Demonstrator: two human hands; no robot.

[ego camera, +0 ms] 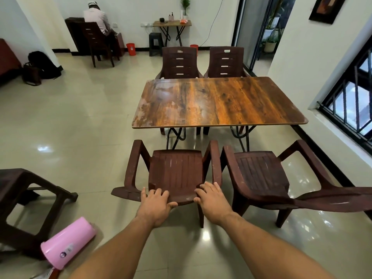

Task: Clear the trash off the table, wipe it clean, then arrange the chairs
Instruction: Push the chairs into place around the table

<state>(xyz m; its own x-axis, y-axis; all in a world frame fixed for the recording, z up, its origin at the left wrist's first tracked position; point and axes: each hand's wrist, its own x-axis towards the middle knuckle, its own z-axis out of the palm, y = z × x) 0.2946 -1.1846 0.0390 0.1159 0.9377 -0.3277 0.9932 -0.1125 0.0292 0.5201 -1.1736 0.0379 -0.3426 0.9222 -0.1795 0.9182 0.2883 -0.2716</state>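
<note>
Head camera, looking down and forward across a tiled room. Two bare forearms reach out from the bottom edge. The left hand (156, 200) and right hand (211, 198) both grip the top of the backrest of a dark brown plastic armchair, the near chair (175, 170). Fingers curl over the rail and the left thumb wraps beneath it; the hands sit apart, one toward each end of the backrest. This chair faces the table (217, 101), its seat front just short of the table's near edge.

The table is a wood-grain rectangle on black metal legs. Its top is bare and glossy, with pale smeary patches on the left part.

A second chair (261, 174) stands just beside the near chair, on the right, angled slightly away, also facing the table. Two far chairs (179, 61) are pushed in side by side against the table's opposite edge.

On the floor at lower left, a pink bin (68, 242) lies tipped on its side, next to a dark stool (26, 200).

At the back wall, a person (96, 19) sits facing away at a dark desk. A small side table (173, 24) holds a plant and small items, with a red bucket (130, 49) on the floor nearby. A barred window (350, 101) fills the right wall.
</note>
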